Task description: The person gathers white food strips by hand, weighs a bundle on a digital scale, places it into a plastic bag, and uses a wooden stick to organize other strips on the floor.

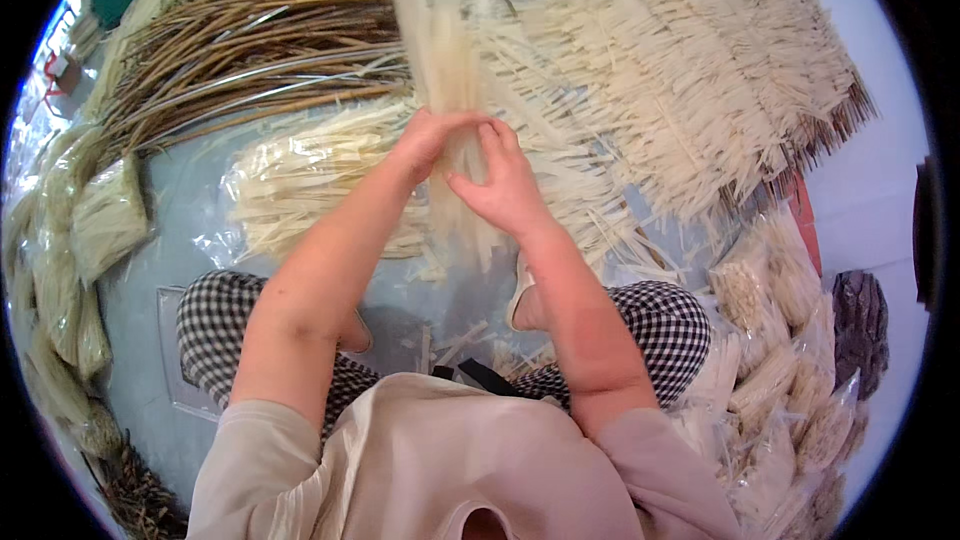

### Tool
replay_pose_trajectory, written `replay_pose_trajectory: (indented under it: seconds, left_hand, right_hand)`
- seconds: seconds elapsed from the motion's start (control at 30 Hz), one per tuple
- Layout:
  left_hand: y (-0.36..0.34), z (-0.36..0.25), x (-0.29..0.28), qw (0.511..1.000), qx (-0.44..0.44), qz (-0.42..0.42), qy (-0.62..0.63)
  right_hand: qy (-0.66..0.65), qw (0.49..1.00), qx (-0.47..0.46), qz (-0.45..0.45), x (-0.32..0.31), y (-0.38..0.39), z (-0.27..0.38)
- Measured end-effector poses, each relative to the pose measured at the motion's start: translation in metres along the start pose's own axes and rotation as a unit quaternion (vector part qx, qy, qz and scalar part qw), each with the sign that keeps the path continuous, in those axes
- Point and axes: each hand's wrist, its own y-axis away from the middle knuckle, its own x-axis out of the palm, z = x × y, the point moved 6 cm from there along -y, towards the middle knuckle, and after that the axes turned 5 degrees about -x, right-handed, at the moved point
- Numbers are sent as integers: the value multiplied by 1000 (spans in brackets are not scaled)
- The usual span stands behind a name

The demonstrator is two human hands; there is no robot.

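Both of my hands are raised in front of me around a bundle of pale cream strips (438, 50) that stands upright and reaches away from me. My left hand (432, 136) grips the bundle from the left side. My right hand (502, 185) closes on its lower part from the right, fingers wrapped over the strips. The loose ends of the strips hang down below my hands toward the grey floor (200, 280). I sit with my legs in checked trousers (215, 325) bent apart.
A clear bag of pale strips (300, 190) lies left of my hands. Rows of cut pale sticks (700, 90) spread at the back right. Long brown reeds (250, 50) lie at the back left. Bagged bundles (790, 380) pile at my right, greenish bags (100, 220) at my left.
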Motion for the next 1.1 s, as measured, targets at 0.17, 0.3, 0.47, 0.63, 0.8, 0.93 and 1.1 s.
replay_pose_trajectory:
  seconds: [0.17,0.3,0.47,0.63,0.8,0.93,1.1]
  left_hand:
    - [60,-45,-10,999,-21,-10,22]
    - [100,-66,9,998,-15,59,15]
    - [120,-32,3,994,-61,13,91]
    - [111,-26,14,1000,-8,-3,-5]
    - [99,-39,4,993,87,-64,42]
    - [93,-63,-21,983,121,-110,88]
    - [114,-94,-13,980,125,10,153]
  right_hand:
    - [-166,984,61,-13,-87,-41,25]
    - [-100,981,165,32,-79,-47,-6]
    - [-148,955,66,250,-29,-3,70]
    - [-122,956,79,256,-10,9,56]
    - [-78,988,-56,123,-25,-18,62]
    - [-95,988,-109,49,-35,-27,73]
    - [-347,936,-16,58,-37,-36,58]
